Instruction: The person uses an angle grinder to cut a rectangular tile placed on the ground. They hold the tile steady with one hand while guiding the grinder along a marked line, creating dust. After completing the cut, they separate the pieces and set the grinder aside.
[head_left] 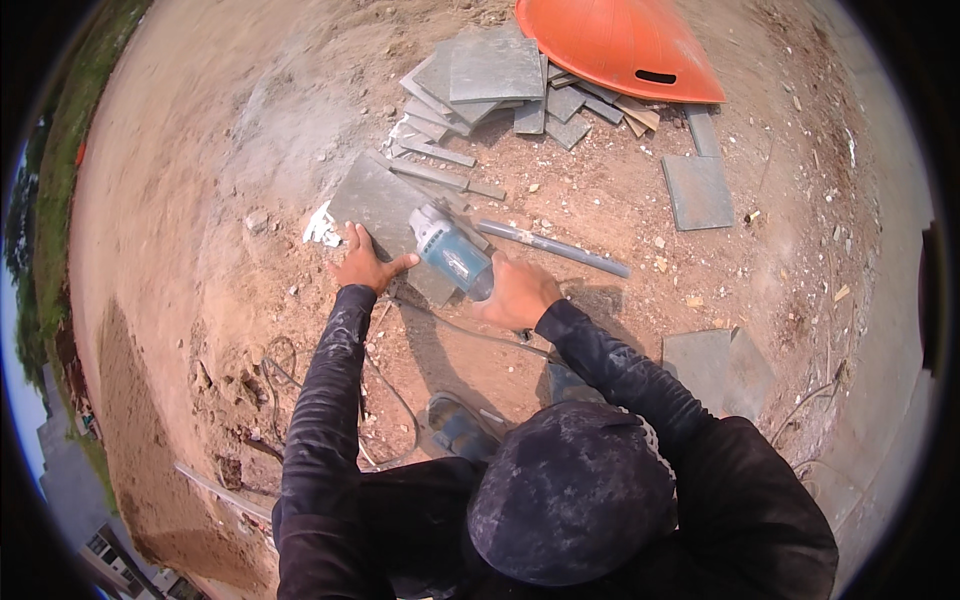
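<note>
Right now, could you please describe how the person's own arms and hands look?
The left hand and right hand are bare, without gloves. The left sleeve and right sleeve are long, nearly black and creased, smudged with pale dust.

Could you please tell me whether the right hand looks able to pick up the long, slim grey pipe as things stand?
Probably not just now: the right hand grips the teal and silver angle grinder, though the slim grey pipe lies close by on brown dirt with nothing seen on top.
</note>
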